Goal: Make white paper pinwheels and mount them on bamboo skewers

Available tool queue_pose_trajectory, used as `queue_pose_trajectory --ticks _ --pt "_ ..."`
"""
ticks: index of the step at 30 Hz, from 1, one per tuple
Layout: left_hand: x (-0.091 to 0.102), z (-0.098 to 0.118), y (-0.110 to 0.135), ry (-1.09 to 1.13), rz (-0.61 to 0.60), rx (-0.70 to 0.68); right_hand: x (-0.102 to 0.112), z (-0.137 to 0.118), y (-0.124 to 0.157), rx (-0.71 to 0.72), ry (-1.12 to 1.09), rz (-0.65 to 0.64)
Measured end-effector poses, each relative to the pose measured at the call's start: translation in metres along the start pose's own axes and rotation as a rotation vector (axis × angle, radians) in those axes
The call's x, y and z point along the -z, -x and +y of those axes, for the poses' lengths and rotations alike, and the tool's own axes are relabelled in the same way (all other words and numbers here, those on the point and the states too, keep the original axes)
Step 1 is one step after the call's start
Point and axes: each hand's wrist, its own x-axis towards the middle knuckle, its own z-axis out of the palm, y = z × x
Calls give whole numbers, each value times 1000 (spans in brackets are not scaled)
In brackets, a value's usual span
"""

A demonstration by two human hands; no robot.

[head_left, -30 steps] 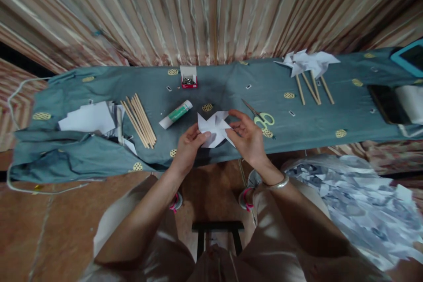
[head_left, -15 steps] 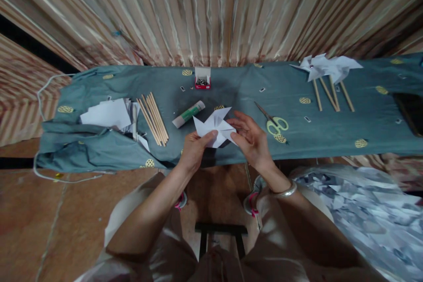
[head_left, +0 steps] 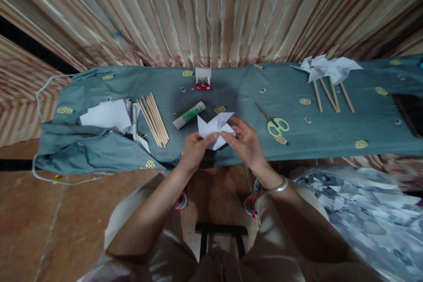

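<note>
Left hand (head_left: pixel 193 150) and right hand (head_left: pixel 246 143) both pinch folded white paper (head_left: pixel 214 130) over cloth (head_left: pixel 330 119) edge; glue stick (head_left: pixel 189 115), scissors (head_left: pixel 273 122) nearby.

Silver bangle (head_left: pixel 277 187) on right wrist, pale beige clothing (head_left: pixel 132 216), perhaps pink-trimmed shoes (head_left: pixel 181 201)

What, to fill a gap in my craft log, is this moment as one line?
left hand: holds paper pinwheel | right hand: holds same pinwheel | nearby: glue stick, scissors, wooden sticks

No lettering can be read anywhere; any label on the glue stick (head_left: pixel 189 114) is too blurred.
</note>
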Motion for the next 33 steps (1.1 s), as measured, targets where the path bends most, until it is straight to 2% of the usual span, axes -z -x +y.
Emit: queue_pose_trajectory --ticks 7,14,24,33 --pt "3 7 -1 -40 -73 45 -1 -1 -5 -40 -89 16" --pt "4 8 -1 -60 -39 31 -2 -3 -5 -86 -112 -18" --pt "6 8 -4 -90 42 14 -4 -4 -4 -74 -61 -33" --pt "7 13 -5 -74 53 -3 -5 -5 -7 -85 -74 -42"
